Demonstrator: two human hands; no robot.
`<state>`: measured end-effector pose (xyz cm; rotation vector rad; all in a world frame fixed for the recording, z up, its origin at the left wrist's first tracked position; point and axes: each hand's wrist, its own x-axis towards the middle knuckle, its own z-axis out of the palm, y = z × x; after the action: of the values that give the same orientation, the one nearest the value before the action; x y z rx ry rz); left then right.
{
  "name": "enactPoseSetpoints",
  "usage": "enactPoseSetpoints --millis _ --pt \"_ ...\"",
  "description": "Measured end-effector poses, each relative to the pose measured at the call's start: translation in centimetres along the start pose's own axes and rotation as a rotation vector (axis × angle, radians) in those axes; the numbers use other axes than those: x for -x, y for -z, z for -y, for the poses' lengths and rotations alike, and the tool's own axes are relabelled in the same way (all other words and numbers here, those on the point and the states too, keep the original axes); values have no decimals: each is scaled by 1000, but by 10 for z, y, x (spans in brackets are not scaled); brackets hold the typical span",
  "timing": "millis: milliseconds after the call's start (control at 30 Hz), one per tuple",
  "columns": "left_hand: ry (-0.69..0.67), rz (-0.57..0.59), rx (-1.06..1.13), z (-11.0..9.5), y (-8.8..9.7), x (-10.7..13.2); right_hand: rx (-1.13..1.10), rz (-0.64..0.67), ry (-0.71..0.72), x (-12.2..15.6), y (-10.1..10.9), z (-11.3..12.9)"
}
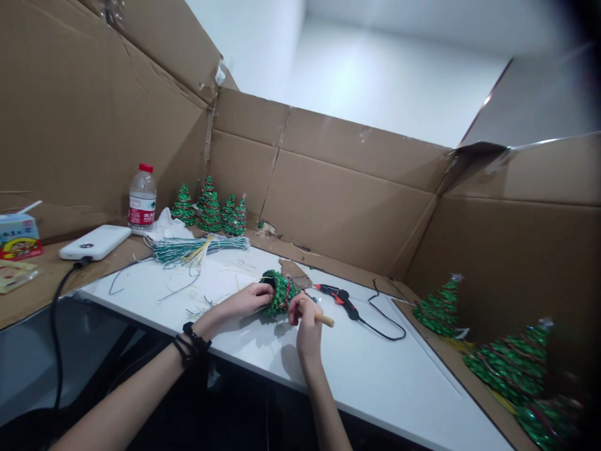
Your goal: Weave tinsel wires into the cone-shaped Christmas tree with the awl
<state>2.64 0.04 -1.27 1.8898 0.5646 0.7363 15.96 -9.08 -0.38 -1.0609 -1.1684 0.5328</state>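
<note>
My left hand (246,302) is closed around the base of a small green tinsel tree (280,293) that lies tilted on the white table (375,369). My right hand (306,322) is closed on a tan wooden stick (325,320), its fingers pinched against the tree's right side. Black bands circle my left wrist. A black and red glue gun (339,297) lies just right of my hands, its black cord looping to the right.
A bundle of green and yellow strips (197,248) lies behind my hands. Finished green trees (211,210) stand at the back, more trees (507,357) at right. A water bottle (142,197), a white power bank (94,242) and a box (17,235) sit left. Cardboard walls (352,200) surround the table.
</note>
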Motion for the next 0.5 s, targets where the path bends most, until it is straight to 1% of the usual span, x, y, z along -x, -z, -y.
enactPoseSetpoints --millis 67,167,267,400,500 --pt "2 -8 4 1 -1 -1 14 13 15 0 0 0" --pt "42 -29 31 1 -2 -1 35 30 31 1 0 -1" --pt "80 -56 47 -6 -2 0 77 43 57 2 -1 -3" --pt "69 -67 49 -18 -1 3 108 42 75 4 -1 -4" --pt "68 -57 54 -23 -2 5 115 37 78 3 -1 -5"
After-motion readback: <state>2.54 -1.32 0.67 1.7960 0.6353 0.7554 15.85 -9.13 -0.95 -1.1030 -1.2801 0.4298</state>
